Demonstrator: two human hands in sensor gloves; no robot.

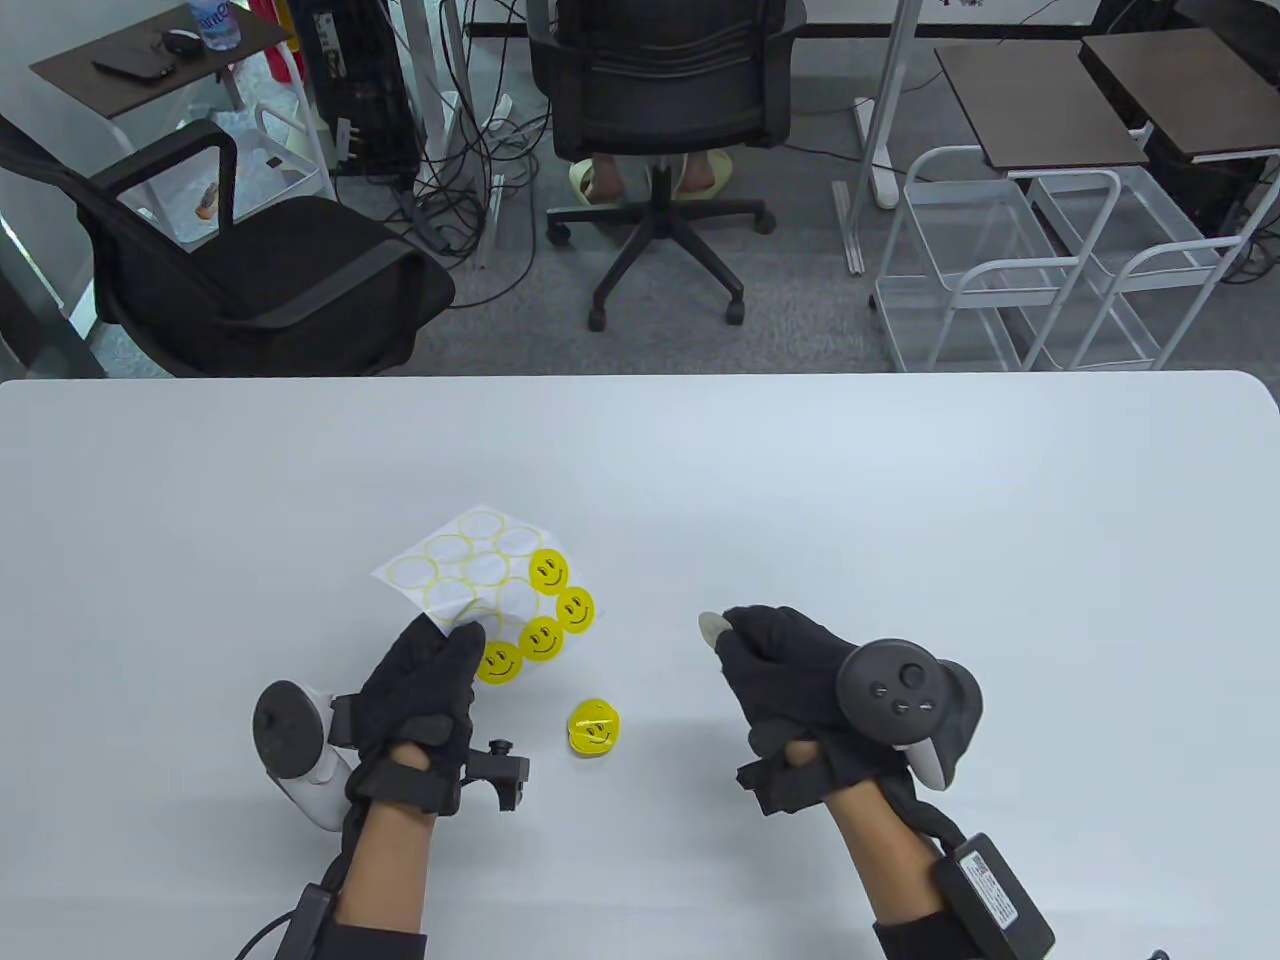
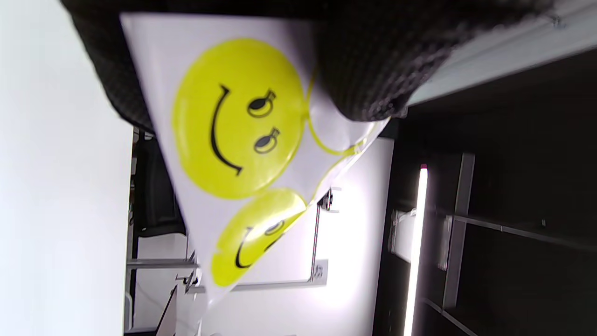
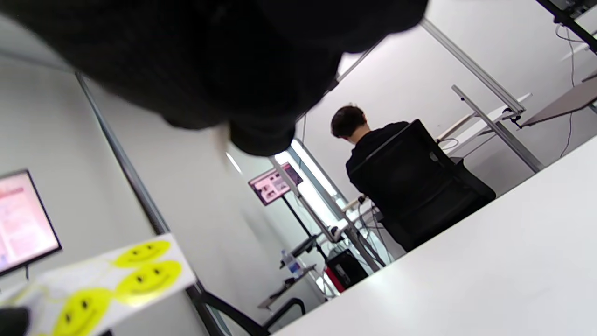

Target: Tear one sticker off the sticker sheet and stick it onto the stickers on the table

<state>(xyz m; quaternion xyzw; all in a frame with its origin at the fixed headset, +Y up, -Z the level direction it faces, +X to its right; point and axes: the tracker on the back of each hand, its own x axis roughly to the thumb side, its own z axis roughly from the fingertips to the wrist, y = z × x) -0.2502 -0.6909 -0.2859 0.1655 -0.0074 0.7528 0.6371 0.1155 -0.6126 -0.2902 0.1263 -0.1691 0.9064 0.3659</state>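
Note:
The sticker sheet point(image 1: 480, 575) is white, with several empty ring outlines and several yellow smiley stickers point(image 1: 548, 570) along its right side. My left hand point(image 1: 450, 645) grips the sheet's near corner and holds it above the table; the sheet also shows in the left wrist view point(image 2: 238, 121) and the right wrist view point(image 3: 116, 280). My right hand point(image 1: 735, 632) pinches a small pale round sticker point(image 1: 711, 628), seen from its back, to the right of the sheet. A small pile of yellow smiley stickers point(image 1: 593, 727) lies on the white table point(image 1: 900, 520) between my hands.
The table's far edge runs across the middle of the table view. Beyond it stand black office chairs point(image 1: 660, 110), white racks point(image 1: 1010, 270) and side tables. A person sits in a chair in the right wrist view point(image 3: 373, 140).

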